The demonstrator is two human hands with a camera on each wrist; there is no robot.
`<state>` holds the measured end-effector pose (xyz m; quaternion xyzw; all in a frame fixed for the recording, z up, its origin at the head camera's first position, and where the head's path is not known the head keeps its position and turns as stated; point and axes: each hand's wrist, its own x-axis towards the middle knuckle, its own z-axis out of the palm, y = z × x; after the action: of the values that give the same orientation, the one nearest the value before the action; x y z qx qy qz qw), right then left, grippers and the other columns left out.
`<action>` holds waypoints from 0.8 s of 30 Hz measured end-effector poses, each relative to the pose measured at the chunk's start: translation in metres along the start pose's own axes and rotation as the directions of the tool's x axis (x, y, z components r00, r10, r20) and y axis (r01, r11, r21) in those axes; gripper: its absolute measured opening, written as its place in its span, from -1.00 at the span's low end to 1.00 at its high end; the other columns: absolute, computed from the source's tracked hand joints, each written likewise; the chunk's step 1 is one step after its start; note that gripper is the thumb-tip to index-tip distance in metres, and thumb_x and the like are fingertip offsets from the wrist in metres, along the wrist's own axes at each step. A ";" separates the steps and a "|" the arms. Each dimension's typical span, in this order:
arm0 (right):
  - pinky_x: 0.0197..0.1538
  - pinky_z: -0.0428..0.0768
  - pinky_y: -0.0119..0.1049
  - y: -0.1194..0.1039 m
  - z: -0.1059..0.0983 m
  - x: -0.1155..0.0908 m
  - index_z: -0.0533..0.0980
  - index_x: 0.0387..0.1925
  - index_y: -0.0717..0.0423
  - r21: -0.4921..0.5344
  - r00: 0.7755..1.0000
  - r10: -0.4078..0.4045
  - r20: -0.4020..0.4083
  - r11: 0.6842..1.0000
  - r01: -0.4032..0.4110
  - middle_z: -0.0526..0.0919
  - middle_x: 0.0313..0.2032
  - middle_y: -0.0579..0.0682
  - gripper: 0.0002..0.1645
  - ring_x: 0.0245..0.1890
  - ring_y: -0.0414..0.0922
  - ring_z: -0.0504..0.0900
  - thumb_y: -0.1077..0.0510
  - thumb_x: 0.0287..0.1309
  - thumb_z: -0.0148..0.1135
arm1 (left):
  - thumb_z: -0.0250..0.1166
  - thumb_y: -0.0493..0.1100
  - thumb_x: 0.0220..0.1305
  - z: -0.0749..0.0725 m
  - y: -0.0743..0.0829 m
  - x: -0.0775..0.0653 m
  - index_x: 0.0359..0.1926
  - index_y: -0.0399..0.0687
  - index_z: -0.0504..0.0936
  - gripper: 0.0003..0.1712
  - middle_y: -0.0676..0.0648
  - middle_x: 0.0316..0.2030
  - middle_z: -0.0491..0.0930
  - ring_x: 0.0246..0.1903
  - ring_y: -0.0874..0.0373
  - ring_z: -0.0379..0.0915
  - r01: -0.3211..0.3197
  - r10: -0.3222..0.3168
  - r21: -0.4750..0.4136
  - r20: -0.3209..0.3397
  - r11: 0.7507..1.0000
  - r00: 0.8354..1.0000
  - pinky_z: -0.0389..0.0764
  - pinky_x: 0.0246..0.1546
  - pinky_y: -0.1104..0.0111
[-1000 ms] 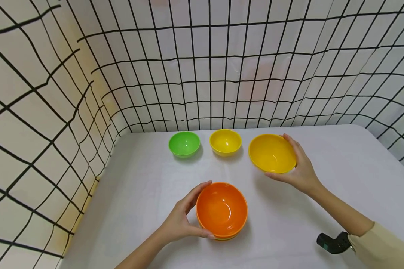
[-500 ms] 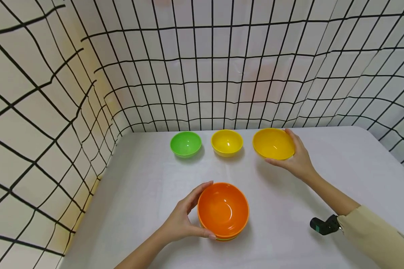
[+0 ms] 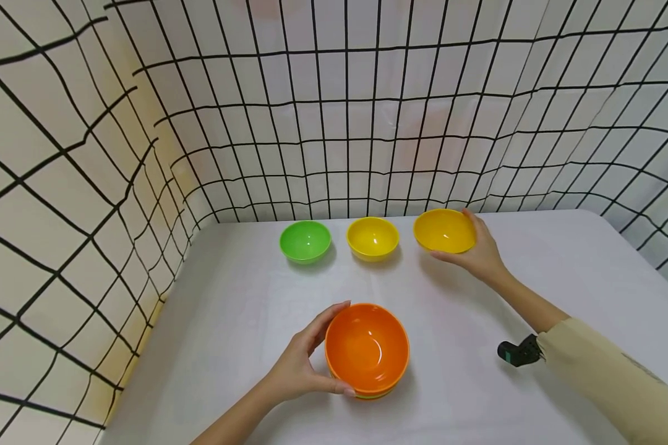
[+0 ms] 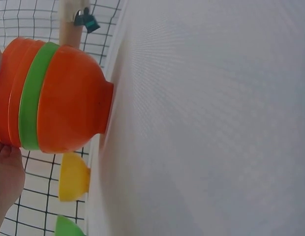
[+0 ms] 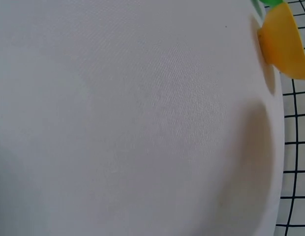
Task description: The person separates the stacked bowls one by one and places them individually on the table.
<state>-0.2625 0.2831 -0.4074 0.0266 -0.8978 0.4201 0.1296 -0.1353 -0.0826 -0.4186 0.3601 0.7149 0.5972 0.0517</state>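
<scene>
My left hand (image 3: 303, 358) grips the side of a stack of nested bowls (image 3: 367, 346), thumb at the near rim and fingers at the far side. Orange tops the stack; the left wrist view shows a green bowl (image 4: 35, 96) between orange ones, the lowest orange bowl (image 4: 69, 101) standing on the table. At the back right, my right hand (image 3: 481, 253) holds a yellow bowl (image 3: 444, 232) by its right side, slightly tilted, its shadow falling below it. The right wrist view shows neither this hand nor its bowl, only a shadow.
Left of the held bowl, a smaller yellow bowl (image 3: 372, 238) and a green bowl (image 3: 305, 241) stand in a row near the back edge of the white table (image 3: 228, 321). Black-gridded white walls (image 3: 334, 123) rise behind and to the left. A black device (image 3: 519, 351) sits at the right sleeve.
My right hand has carried the yellow bowl away from me, toward the back edge, level with the other two bowls. The left hand and the stack have stayed in place.
</scene>
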 end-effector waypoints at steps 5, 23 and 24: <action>0.21 0.26 0.25 0.004 0.008 0.006 -0.14 0.42 0.13 -0.034 0.999 0.023 0.023 0.999 -0.022 0.07 0.32 0.27 0.36 0.20 0.23 0.19 -0.14 -0.26 0.49 | 0.59 -0.18 -0.32 0.000 0.000 0.000 0.38 0.02 0.09 0.21 0.00 0.32 0.21 0.27 0.09 0.19 0.004 -0.004 -0.001 0.000 1.000 1.000 0.26 0.29 0.29; 0.26 0.17 0.24 0.014 0.021 0.023 -0.18 0.41 0.20 -0.064 0.994 0.100 0.040 0.993 -0.097 0.02 0.33 0.33 0.39 0.24 0.26 0.14 -0.19 -0.25 0.46 | 0.60 -0.22 -0.35 0.001 -0.003 -0.001 0.38 0.00 0.09 0.24 -0.01 0.32 0.20 0.27 0.09 0.19 0.004 -0.004 0.007 -0.002 1.000 1.000 0.26 0.29 0.29; 0.26 0.17 0.24 0.014 0.022 0.023 -0.17 0.41 0.20 -0.064 0.994 0.102 0.039 0.993 -0.099 0.02 0.33 0.33 0.39 0.24 0.26 0.14 -0.20 -0.26 0.47 | 0.60 -0.23 -0.36 0.001 -0.003 -0.001 0.38 -0.01 0.09 0.24 -0.02 0.32 0.20 0.27 0.09 0.18 0.006 -0.006 0.005 -0.002 1.000 1.000 0.26 0.29 0.29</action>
<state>-0.2914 0.2769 -0.4253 -0.0136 -0.9131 0.3975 0.0899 -0.1356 -0.0827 -0.4219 0.3574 0.7177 0.5954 0.0518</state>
